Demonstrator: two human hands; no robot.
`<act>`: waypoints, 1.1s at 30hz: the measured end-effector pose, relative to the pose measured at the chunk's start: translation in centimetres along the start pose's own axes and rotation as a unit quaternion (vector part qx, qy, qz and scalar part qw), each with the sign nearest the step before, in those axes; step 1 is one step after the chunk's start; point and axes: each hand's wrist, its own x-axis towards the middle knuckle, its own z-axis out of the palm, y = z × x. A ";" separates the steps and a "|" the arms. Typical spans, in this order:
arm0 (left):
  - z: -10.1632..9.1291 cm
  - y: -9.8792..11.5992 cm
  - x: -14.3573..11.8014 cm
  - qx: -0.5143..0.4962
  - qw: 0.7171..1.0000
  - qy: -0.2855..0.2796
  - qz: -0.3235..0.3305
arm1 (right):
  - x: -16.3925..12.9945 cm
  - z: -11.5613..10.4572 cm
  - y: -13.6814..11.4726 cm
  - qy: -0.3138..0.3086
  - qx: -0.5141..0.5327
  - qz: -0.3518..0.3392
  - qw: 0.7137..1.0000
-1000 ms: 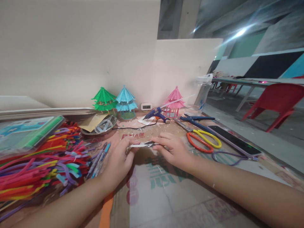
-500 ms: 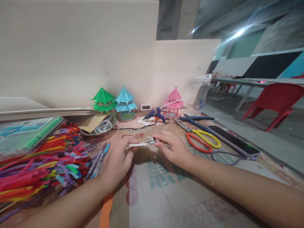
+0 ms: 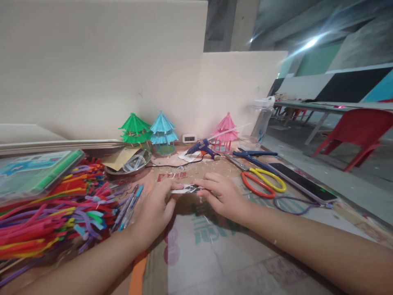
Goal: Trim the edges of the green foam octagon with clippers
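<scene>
Between my two hands is a small, thin piece with white and dark parts [image 3: 186,189], held level just above the cardboard sheet [image 3: 196,262]. My left hand [image 3: 157,205] pinches its white end between thumb and fingers. At the other end, the fingers of my right hand [image 3: 225,198] close round the dark part. The piece is too small and blurred to name its kind. Just beyond the hands lies a blue glue gun [image 3: 199,146] on a white scrap. Pens [image 3: 130,207] rest to the left of my left hand.
Colourful pipe cleaners [image 3: 39,217] and a plastic case [image 3: 37,170] fill the left side. A metal dish [image 3: 125,170], green, blue and pink [image 3: 226,129] little pavilions stand at the back. On the right lie scissors [image 3: 258,184], blue-handled pliers [image 3: 254,153], a phone [image 3: 299,182] and a bottle [image 3: 260,121].
The white and dark piece has shifted slightly down and turned a little in my fingers, showing more of its patterned middle. Both hands stay closed on it. Objects on the table have not moved.
</scene>
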 end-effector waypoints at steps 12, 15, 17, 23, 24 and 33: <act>0.0 0.6 0.2 -0.009 1.000 0.008 0.014 | -0.1 0.0 0.1 -0.006 -0.004 -0.017 1.000; 0.1 0.6 0.2 -0.012 1.000 0.009 0.016 | 0.0 0.0 0.1 -0.005 -0.008 -0.018 1.000; 0.1 0.6 0.2 -0.014 1.000 0.011 0.016 | 0.0 0.0 0.1 -0.003 -0.006 -0.019 1.000; 0.0 0.4 0.2 -0.003 1.000 0.013 0.010 | 0.0 -0.1 0.0 0.005 0.001 -0.017 1.000; 0.1 0.4 0.1 -0.003 1.000 0.012 0.008 | 0.0 -0.1 0.0 0.004 0.002 -0.017 1.000; 0.1 0.4 0.3 -0.030 0.999 0.015 -0.017 | -0.1 0.3 0.4 0.020 0.021 0.016 0.999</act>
